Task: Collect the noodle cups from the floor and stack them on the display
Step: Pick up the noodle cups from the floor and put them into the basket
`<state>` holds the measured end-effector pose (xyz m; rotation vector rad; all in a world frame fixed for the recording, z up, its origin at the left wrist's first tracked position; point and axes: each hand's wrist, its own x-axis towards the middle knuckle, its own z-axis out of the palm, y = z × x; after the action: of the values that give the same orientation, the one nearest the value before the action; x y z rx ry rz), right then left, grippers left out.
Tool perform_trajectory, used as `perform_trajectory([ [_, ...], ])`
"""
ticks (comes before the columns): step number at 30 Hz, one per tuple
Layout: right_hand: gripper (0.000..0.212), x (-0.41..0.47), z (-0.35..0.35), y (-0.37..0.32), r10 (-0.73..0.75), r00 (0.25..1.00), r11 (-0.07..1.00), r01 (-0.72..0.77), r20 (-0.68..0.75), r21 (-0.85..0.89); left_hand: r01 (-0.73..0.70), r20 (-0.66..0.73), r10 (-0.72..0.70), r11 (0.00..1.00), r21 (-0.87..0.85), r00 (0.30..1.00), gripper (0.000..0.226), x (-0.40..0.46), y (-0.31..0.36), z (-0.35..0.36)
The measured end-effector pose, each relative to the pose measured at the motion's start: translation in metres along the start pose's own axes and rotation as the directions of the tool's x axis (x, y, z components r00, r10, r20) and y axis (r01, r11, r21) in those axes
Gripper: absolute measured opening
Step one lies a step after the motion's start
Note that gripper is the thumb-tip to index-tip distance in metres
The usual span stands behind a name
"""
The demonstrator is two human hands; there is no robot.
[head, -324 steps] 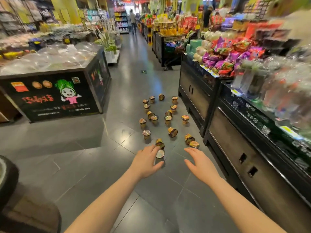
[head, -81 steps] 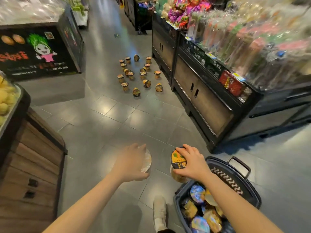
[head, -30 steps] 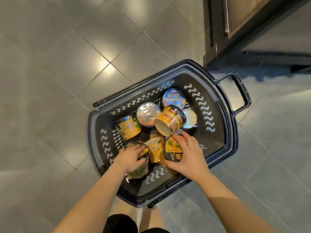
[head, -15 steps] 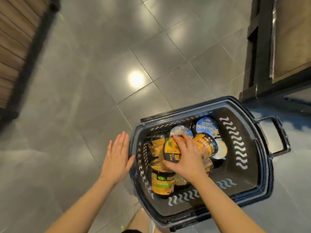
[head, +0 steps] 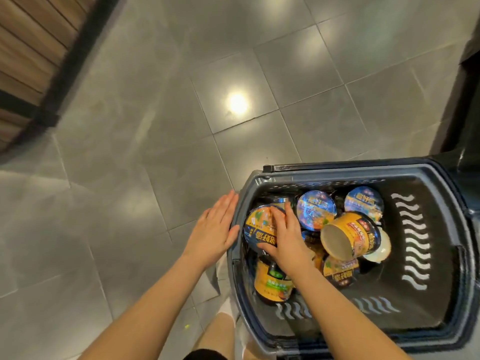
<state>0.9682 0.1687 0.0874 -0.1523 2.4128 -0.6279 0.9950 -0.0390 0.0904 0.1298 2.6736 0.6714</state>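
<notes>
Inside basket (head: 441, 255) | right hand (head: 288, 240) grips yellow-lidded noodle cup (head: 259, 227) | left hand (head: 215, 229) flat, fingers straight, beside rim

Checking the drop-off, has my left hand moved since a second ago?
Yes. The left hand has come out of the basket and now lies open outside its left rim.

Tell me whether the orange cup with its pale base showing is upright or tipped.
Tipped. The orange cup lies on its side atop other cups in the basket, its round pale base facing the camera.
</notes>
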Motion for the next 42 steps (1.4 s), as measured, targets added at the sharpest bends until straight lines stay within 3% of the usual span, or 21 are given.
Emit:
perform_trajectory([
  [7,0.096,-0.004,-0.006,-0.003,0.016,0.999,0.985,-0.010,0.032,-0.171,0.064,0.031,-0.067,0.993,0.099,0.997,0.071,-0.003,0.002,-0.008],
  [10,0.092,-0.017,-0.041,-0.010,-0.018,0.995,0.973,0.040,0.101,-0.228,0.180,0.019,-0.182,0.980,0.083,0.983,0.076,-0.015,0.018,-0.036],
  [13,0.077,-0.043,-0.099,-0.027,-0.082,0.991,0.959,0.108,0.108,-0.262,0.201,-0.030,-0.199,0.975,0.095,0.979,0.078,-0.031,0.039,-0.086],
  [20,0.064,-0.120,-0.218,-0.101,-0.264,0.962,0.935,0.238,-0.070,-0.261,0.047,-0.164,-0.006,0.968,0.247,0.987,0.066,-0.075,0.092,-0.225],
  [29,0.059,-0.200,-0.312,-0.217,-0.441,0.876,0.886,0.389,-0.194,-0.252,-0.008,-0.392,0.152,0.938,0.346,0.907,0.062,-0.133,0.134,-0.381],
  [36,0.055,-0.197,-0.358,-0.310,-0.476,0.809,0.870,0.379,-0.344,-0.315,-0.071,-0.420,0.262,0.905,0.418,0.869,0.071,-0.129,0.124,-0.483],
  [42,0.054,-0.178,-0.366,-0.390,-0.408,0.756,0.908,0.280,-0.511,-0.311,-0.182,-0.386,0.393,0.858,0.481,0.834,0.075,-0.115,0.073,-0.573],
])
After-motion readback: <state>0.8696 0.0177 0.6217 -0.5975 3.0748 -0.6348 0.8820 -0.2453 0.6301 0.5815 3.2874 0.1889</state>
